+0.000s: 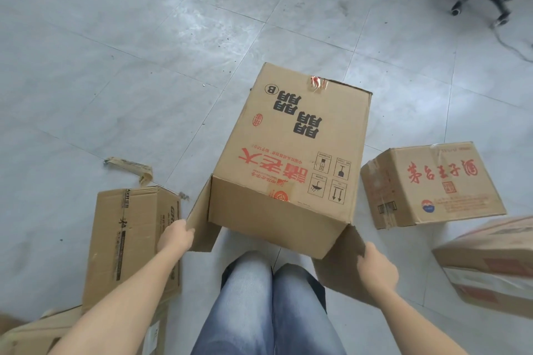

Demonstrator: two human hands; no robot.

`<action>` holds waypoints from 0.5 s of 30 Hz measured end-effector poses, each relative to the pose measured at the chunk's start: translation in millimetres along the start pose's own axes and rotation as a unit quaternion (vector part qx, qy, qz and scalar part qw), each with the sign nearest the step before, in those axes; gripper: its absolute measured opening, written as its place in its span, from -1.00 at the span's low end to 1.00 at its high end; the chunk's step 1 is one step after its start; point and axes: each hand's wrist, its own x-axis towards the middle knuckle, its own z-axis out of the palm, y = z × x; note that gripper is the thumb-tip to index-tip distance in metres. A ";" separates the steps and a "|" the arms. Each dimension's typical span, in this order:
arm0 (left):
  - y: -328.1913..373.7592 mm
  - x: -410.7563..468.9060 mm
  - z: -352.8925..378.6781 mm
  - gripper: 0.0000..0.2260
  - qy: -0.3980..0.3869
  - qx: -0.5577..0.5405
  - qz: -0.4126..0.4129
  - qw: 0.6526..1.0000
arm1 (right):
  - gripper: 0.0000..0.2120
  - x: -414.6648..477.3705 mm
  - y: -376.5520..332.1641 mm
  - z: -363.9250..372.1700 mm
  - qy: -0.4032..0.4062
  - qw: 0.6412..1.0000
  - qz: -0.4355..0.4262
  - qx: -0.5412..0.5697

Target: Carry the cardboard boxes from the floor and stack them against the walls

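Both hands (176,236) (376,266) on box (291,158) flaps

Both forearms bare right down to the left hand (176,237) and right hand (378,268); on the legs, faded blue denim jeans (297,305), washed noticeably paler over the left knee.

Single head-worn wide-angle view, facing forward and steeply down, close over the tiled floor (144,66)

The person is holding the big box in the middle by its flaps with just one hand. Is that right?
No, both hands hold it. The left hand grips the left flap of the big box and the right hand grips the right flap. The head view shows this. The rest is right.
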 end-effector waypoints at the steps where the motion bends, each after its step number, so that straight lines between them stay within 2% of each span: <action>1: 7.2 -6.6 -4.5 -0.83 0.000 0.013 0.006 1.000 | -0.86 -4.6 -2.1 -6.8 0.001 0.999 0.011 0.032; 3: 20.9 -20.6 -12.7 -0.83 0.006 0.035 0.019 0.999 | -0.81 -10.7 -8.4 -26.0 -0.013 0.995 0.048 0.090; 6: 39.0 -37.4 -28.5 -0.82 0.030 0.007 0.028 0.999 | -0.78 -13.5 -17.0 -59.5 -0.030 0.987 0.081 0.134; 10: 59.3 -59.2 -62.7 -0.75 0.081 -0.097 0.010 0.992 | -0.81 -24.2 -20.3 -102.9 -0.031 0.980 0.088 0.178; 13: 74.3 -87.8 -95.0 -0.88 0.117 -0.113 0.019 0.986 | -0.86 -38.9 -12.9 -132.9 -0.045 0.972 0.098 0.209; 15: 79.5 -105.9 -110.0 -0.77 0.131 -0.127 0.019 0.983 | -0.92 -48.5 -4.0 -151.2 -0.053 0.965 0.113 0.229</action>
